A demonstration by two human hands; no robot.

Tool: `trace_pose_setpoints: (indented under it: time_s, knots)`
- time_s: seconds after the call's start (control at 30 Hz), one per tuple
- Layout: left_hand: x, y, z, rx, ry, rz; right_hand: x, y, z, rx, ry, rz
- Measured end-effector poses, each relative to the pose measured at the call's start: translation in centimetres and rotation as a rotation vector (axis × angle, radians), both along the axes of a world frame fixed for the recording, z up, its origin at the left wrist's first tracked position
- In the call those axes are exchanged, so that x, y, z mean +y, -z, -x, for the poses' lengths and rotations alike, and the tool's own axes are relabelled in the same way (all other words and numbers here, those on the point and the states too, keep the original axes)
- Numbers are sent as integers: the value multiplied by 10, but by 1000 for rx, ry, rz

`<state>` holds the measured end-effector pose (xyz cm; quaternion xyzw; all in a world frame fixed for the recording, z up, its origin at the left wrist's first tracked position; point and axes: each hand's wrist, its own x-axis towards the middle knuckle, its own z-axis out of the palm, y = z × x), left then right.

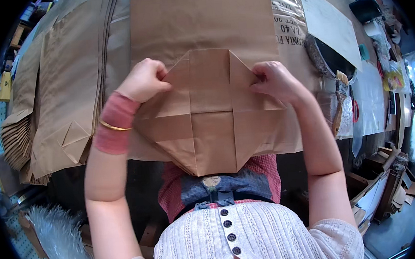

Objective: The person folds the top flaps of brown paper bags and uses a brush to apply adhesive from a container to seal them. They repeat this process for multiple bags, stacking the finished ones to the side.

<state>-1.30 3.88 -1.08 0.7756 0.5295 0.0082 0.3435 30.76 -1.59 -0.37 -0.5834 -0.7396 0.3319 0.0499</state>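
Note:
A large brown paper bag lies on the table before me, its bottom end opened out into a wide, many-sided shape. Creases cross its middle, marking a central panel with flaps on both sides. The bag's near edge reaches the table's front edge, just above my lap. My left hand is closed on the slanting upper left edge of the opened end, thumb and fingers pinched together. On the opposite slanting edge, my right hand pinches the paper in the same way. Some fingertips are hidden behind the hands.
Stacked paper bags lie at the left, with a fanned pile beside them. At the right are a white board, a dark container, a brush and red-handled scissors. Clear plastic sits at lower left.

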Motion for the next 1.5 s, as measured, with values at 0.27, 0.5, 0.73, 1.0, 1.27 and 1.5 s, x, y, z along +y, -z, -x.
trace_pose_setpoints:
  time_s: [0.27,0.5,0.73,1.0,1.27,1.5]
  knots:
    - [-63,9,-21,611,227,-648,-22,12,1,-354,-510,-556]
    - [-123,36,-33,240,349,-573,-75,40,61,-34,-295,-550]
    - [-125,45,12,194,45,-532,-99,40,31,-160,-40,-446]
    - [-68,18,18,-548,-107,-97,-46,55,-5,611,229,-402]
    - [-71,22,-65,-232,-267,-848,-40,69,0,594,330,-413]
    - [-65,21,-37,-472,-267,-415,-60,28,20,557,335,-781]
